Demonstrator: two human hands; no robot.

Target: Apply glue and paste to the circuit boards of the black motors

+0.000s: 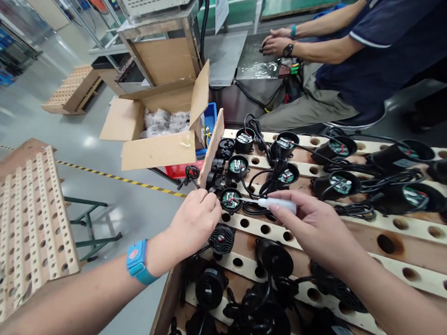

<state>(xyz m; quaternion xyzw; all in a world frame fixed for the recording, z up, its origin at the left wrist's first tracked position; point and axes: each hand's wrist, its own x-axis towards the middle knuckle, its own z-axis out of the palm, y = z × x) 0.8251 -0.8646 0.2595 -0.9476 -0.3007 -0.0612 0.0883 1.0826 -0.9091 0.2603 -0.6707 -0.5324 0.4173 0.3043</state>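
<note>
My right hand (315, 222) grips a white squeeze bottle (283, 203) with a thin nozzle. The nozzle tip points left into an open round black housing (231, 200) that has a green circuit board and wires inside. Fingers curled, my left hand (198, 217) is closed at the left rim of this housing; what it pinches is hidden. Just below lies a round black part with a slotted face (221, 238). More open housings with boards, such as one black housing (237, 165), stand behind in rows with coiled black cables (275, 176).
A wooden rack with drilled strips (266, 229) carries the parts. Beyond its raised edge stands an open cardboard box (157, 151) with wrapped items. A co-worker (401, 37) sits at a metal bench at the back right. Another drilled rack (28, 217) stands left.
</note>
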